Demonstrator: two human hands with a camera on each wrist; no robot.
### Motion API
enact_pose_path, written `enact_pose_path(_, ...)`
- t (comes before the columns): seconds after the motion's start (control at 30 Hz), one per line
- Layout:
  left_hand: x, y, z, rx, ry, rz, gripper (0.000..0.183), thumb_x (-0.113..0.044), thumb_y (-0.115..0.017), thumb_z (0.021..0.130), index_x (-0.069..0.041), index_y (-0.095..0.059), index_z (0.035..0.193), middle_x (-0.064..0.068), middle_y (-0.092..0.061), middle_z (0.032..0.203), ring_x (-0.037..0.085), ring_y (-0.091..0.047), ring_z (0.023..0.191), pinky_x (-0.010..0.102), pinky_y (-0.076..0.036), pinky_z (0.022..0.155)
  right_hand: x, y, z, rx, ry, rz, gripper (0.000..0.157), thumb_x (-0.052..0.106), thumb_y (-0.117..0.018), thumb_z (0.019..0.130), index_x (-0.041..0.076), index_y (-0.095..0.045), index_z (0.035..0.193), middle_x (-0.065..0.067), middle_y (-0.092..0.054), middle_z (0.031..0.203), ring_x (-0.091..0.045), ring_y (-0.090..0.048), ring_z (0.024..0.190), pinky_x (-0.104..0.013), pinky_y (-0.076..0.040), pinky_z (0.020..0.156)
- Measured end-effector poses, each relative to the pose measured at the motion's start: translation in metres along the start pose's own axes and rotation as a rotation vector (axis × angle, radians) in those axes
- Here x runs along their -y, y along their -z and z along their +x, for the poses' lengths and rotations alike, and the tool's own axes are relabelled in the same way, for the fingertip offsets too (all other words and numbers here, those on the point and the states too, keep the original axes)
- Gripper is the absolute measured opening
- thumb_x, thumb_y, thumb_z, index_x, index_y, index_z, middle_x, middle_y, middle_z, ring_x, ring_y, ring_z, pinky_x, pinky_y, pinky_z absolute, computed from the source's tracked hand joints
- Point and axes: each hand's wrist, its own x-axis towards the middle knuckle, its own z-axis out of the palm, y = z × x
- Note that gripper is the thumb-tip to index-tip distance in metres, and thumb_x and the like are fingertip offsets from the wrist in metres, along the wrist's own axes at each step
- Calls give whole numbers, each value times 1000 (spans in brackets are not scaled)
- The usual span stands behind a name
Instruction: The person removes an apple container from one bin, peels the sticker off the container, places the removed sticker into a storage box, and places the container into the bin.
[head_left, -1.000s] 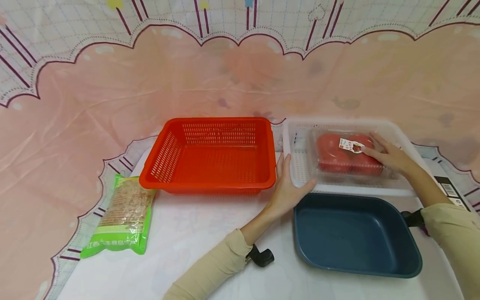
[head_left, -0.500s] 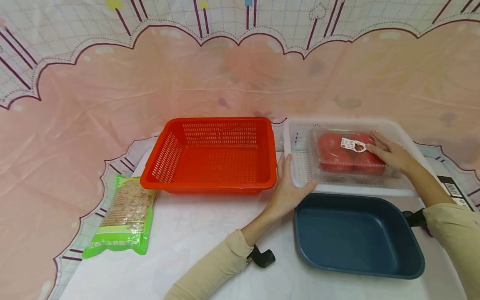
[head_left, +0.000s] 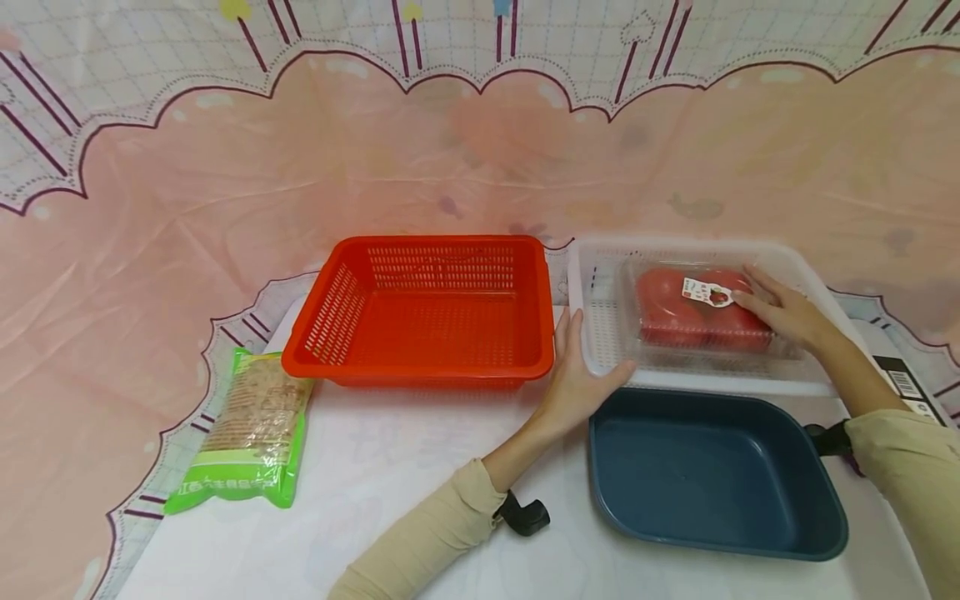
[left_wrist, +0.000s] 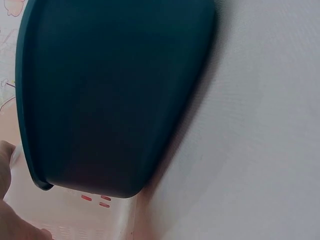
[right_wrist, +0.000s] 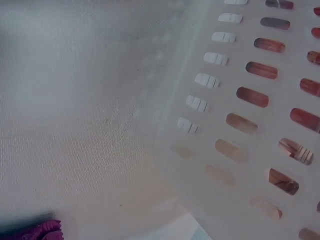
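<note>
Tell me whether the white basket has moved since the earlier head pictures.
No: in the head view, the white basket keeps the same gap from the orange basket, with no clear shift.

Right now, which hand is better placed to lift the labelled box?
Probably the right hand: it rests on the labelled box in the white basket. The left hand is at the basket's near left corner, away from the box.

The head view is evenly, softly lit; glints sit on the bag (head_left: 258,417) and tub (head_left: 705,483); the far rim of the white basket (head_left: 682,242) looks hazily pale; in the left wrist view the tub is nearly black, its shadow soft on the grey table (left_wrist: 250,150); the right wrist view is dim, low in contrast, with pale sheen upper left.
</note>
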Motion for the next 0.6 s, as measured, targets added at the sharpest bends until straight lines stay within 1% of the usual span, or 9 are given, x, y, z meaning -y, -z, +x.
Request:
enact_pose_path(0.07,0,0,0,5,1,-3,93,-39,-71,83,-20,-15,155,-6,-5,163,24,-25,146,53,-34,114,0,0,-1,-5,4,-2,78,56,-32,98,21,10,154,-32,6,156,-67,-8,135,-80,-13,101)
enact_pose_path(0.17,-1,0,-1,11,7,-14,94,-39,-71,83,-21,-14,156,-8,-4,163,23,-24,146,53,-33,114,1,1,-4,0,24,11,77,53,-31,99,19,10,154,-33,6,156,-66,-7,136,-79,-12,102)
enact_pose_path(0.27,-2,0,-2,22,15,-19,94,-41,-71,83,-23,-14,156,-9,-2,163,23,-23,147,54,-33,114,0,3,-7,25,41,67,75,49,-31,101,18,11,153,-32,9,156,-63,-2,138,-79,-11,103)
enact_pose_path(0.37,-3,-1,-2,23,11,-15,94,-42,-71,83,-23,-14,156,-6,-2,164,23,-23,147,54,-34,113,-1,5,-9,56,48,112,74,46,-31,102,17,13,153,-30,12,156,-61,2,140,-79,-10,103)
enact_pose_path(0.47,-3,-1,-2,20,1,-13,94,-41,-71,83,-22,-14,156,-3,-3,164,24,-24,147,54,-34,113,0,8,-8,66,47,121,73,46,-31,102,16,13,152,-30,13,156,-62,2,139,-79,-12,103)
enact_pose_path(0.5,-2,-1,-2,15,-1,-12,94,-41,-71,83,-22,-14,156,-2,-4,164,24,-24,147,54,-34,113,1,8,-7,71,42,118,74,47,-31,102,17,14,152,-31,13,156,-63,0,139,-79,-14,102)
enact_pose_path(0.53,-2,0,-2,11,1,-9,94,-41,-71,83,-22,-14,156,-3,-4,164,24,-24,147,54,-34,113,1,8,-6,73,37,110,74,48,-30,101,17,13,152,-32,11,155,-62,-5,139,-75,-23,102)
enact_pose_path(0.57,-1,0,-2,6,5,-5,94,-41,-71,83,-22,-14,155,-4,-4,164,24,-24,147,54,-35,113,2,9,-6,71,35,105,74,49,-31,101,17,12,152,-33,10,155,-61,-12,137,-69,-33,100)
enact_pose_path(0.6,0,1,-2,3,8,-2,94,-41,-71,83,-22,-14,155,-5,-4,164,24,-25,146,53,-35,113,4,9,-5,70,31,100,74,49,-31,101,17,12,153,-35,8,155,-59,-18,134,-61,-41,94)
